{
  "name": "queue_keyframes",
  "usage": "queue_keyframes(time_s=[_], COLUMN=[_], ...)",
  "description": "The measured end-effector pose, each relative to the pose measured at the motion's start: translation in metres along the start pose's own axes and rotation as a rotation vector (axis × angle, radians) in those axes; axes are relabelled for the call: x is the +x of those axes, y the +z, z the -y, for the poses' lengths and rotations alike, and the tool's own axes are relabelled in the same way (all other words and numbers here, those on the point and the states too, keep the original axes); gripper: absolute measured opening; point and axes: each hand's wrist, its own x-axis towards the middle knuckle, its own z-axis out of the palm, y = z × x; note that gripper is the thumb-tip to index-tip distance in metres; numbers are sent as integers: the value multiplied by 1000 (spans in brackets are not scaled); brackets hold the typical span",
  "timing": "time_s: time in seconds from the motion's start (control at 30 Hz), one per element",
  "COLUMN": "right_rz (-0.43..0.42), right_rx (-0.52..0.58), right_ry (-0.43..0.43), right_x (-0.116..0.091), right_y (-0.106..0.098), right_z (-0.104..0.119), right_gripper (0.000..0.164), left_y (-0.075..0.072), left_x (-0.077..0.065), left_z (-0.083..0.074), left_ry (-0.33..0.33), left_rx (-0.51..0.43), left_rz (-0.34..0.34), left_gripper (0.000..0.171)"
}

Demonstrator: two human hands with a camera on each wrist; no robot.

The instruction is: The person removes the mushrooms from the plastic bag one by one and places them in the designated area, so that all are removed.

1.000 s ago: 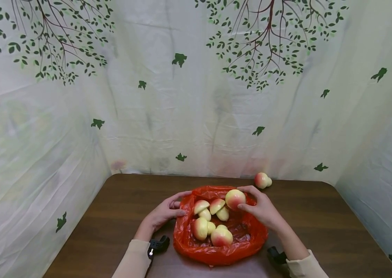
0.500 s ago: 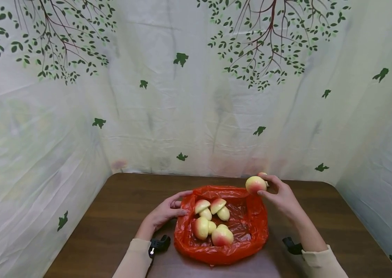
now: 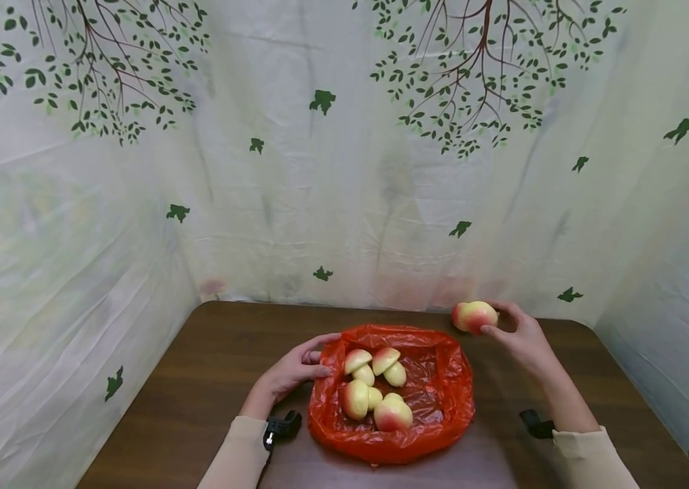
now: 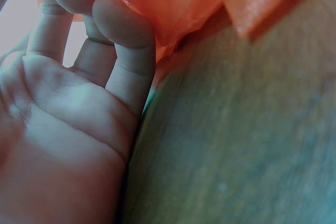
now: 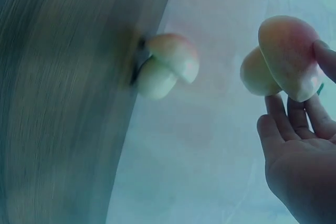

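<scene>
At lower centre-left, pinching the rim of a red bag [image 3: 389,451] with the left hand [image 3: 290,371]; at lower centre, in the bag on the brown table [image 3: 246,333], four red-and-yellow mushrooms [image 3: 355,399]; right of centre, at the table's far edge, a loose mushroom [image 3: 458,316]; just right, pinching a held mushroom [image 3: 480,317] with the right hand [image 3: 527,344].

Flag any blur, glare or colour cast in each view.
Head: fairly clear, with a sheen on the red bag; left wrist: table out of focus, washed-out patches between the left hand's fingers; right wrist: bluish cast, table smeared, right hand dim.
</scene>
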Motion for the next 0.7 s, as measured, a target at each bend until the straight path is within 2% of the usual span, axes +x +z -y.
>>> queue_keyframes(time_s=[0.2, 0.5, 0.7], right_rz=[-14, 26, 29], right_rx=[-16, -23, -65], right_ry=[14, 99, 98], right_x=[8, 23, 30], right_y=[-9, -15, -14], right_z=[-11, -32, -51], right_gripper=[63, 69, 64], left_y=[-1, -2, -1], left_x=[1, 1, 1], left_z=[0, 0, 0], left_ry=[0, -2, -11], left_rx=[3, 11, 10], left_rz=[4, -5, -7], left_gripper=[73, 72, 73])
